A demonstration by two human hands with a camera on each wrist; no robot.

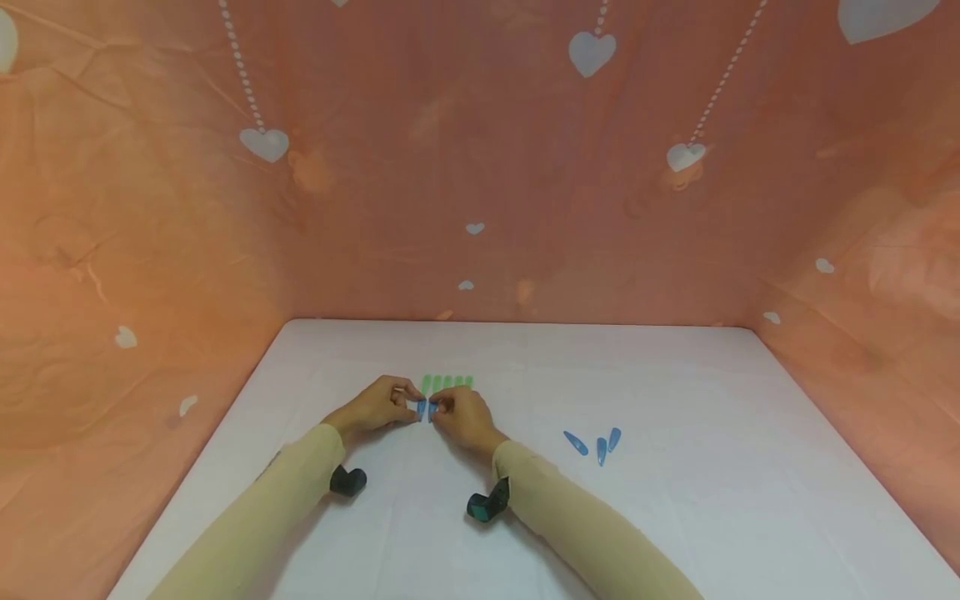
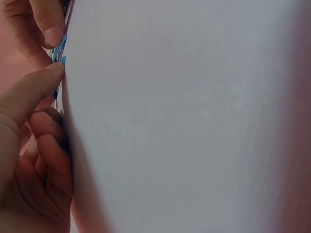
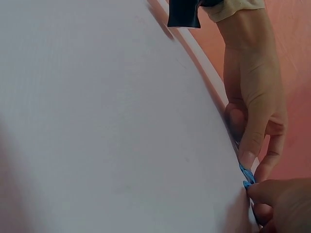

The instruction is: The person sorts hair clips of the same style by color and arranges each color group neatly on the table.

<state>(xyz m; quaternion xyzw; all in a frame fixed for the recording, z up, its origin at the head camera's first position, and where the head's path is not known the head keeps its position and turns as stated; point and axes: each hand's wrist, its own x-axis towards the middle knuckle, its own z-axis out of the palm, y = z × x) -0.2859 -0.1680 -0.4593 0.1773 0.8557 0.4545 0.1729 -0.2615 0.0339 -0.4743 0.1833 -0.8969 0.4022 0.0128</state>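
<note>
Near the far middle of the table, my left hand (image 1: 377, 405) spans a blue teardrop-shaped hair clip (image 1: 422, 408) between thumb and index finger, one at each end. Right beside it, my right hand (image 1: 467, 419) pinches a second blue hair clip (image 1: 432, 411), partly hidden by its fingers. Both clips lie nearly parallel at the table surface, their tips showing blue between the fingertips in the wrist views. Just beyond the hands is a row of several green clips (image 1: 437, 383), side by side, their near ends partly covered by the right hand.
Three more blue clips (image 1: 602, 451) lie loosely scattered to the right of my right hand. The white table (image 1: 712, 400) is bordered by an orange cloth (image 1: 420, 258) with heart prints at the back and sides. A black wrist camera (image 1: 348, 481) hangs under each sleeve.
</note>
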